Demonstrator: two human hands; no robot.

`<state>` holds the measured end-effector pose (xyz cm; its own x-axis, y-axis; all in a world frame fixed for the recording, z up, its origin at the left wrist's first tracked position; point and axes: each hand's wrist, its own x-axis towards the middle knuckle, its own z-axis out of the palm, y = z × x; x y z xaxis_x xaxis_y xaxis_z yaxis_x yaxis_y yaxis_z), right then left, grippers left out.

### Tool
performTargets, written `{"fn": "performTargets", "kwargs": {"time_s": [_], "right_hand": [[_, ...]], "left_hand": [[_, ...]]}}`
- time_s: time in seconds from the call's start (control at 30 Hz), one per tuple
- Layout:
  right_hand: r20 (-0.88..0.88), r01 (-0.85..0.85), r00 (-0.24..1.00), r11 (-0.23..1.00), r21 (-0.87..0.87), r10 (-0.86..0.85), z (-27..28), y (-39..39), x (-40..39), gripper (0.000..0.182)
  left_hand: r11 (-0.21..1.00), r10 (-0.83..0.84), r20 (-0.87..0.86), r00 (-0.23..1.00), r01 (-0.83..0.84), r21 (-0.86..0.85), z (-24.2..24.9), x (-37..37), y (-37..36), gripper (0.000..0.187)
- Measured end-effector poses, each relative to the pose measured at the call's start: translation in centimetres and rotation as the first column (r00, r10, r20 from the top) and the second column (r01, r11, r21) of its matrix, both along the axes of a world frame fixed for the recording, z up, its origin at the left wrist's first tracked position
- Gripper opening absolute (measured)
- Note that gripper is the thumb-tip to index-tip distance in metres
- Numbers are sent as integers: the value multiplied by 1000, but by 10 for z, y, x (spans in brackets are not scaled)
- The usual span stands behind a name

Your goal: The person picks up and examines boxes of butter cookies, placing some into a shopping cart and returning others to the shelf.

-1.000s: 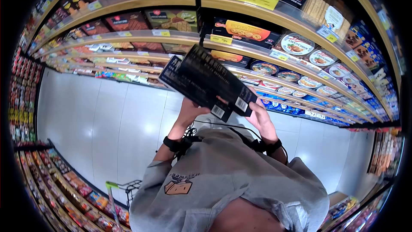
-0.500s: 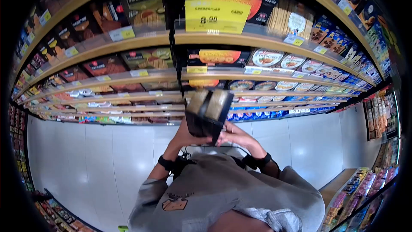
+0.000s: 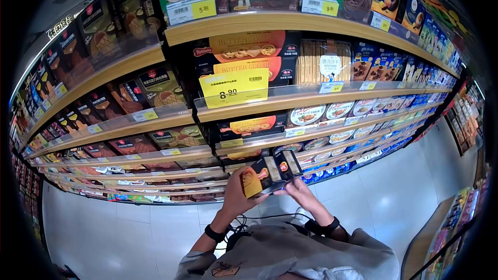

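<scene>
- Clasping a black-and-yellow box (image 3: 253,182), the left grip (image 3: 238,197) wraps its side.
- Right grip (image 3: 307,198) at the lower end of a second dark box (image 3: 285,165); cannot tell how firmly.
- Both boxes side by side, before the wooden-edged shelves (image 3: 290,101).
- Yellow price sign (image 3: 236,88) higher up.

Ylw price sign (image 3: 235,87): "8.90"; bx (image 3: 246,46) abv: "BUTTER COOKIE".

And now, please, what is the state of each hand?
Left hand: closed, holding the yellow-sided black box.
Right hand: fingers partly curled near the second black box; whether it grips cannot be told.
</scene>
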<state>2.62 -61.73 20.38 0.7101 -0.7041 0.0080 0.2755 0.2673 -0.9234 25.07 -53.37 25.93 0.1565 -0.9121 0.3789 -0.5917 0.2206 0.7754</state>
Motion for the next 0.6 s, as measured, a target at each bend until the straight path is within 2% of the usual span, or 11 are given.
{"fn": "performTargets", "kwargs": {"time_s": [0.03, 0.1, 0.13, 0.17, 0.23, 0.3, 0.37, 0.43, 0.47, 0.57, 0.6], "right_hand": [[92, -8, 996, 999, 40, 4, 23, 3, -1, 55], [211, 36, 977, 999, -7, -34, 40, 3, -5, 65], [185, 93, 979, 996, -15, -89, 44, 5, -7, 76], [83, 163, 984, 985, -63, -157, 54, 6, -9, 86], [1, 226, 974, 965, -131, -228, 53, 5, -7, 95], [-60, 248, 965, 962, -118, -256, 53, 8, -4, 96], [-216, 231, 932, 936, -265, -291, 46, 7, 0, 101], [-313, 183, 894, 900, -396, -319, 33, 0, -1, 102], [-321, 166, 913, 948, -272, -252, 41, 2, 0, 99], [-322, 153, 931, 985, -79, -170, 38, -1, 6, 85], [-320, 185, 910, 949, -256, -264, 17, -5, 5, 81]], "left_hand": [[998, 10, 164, 986, -1, -55, 1, 2, -3, 91], [997, -32, 277, 960, 48, -54, 4, 6, -7, 86], [998, -30, 317, 948, 45, -39, 4, 8, -8, 84], [999, -30, 354, 935, 40, -20, 2, 9, -8, 82], [997, -71, 444, 893, 62, 35, -6, 10, -7, 79], [994, -92, 472, 877, 110, -11, -17, 10, -7, 80], [992, -124, 491, 862, 110, 57, -16, 8, -7, 80], [992, -122, 562, 818, 117, 45, -21, 6, -10, 81], [989, -147, 558, 817, 120, 85, -23, 5, -11, 81], [983, -170, 557, 813, 104, 149, -34, -5, -15, 85], [981, -179, 537, 824, 110, 159, -38, -7, -16, 87]]}}
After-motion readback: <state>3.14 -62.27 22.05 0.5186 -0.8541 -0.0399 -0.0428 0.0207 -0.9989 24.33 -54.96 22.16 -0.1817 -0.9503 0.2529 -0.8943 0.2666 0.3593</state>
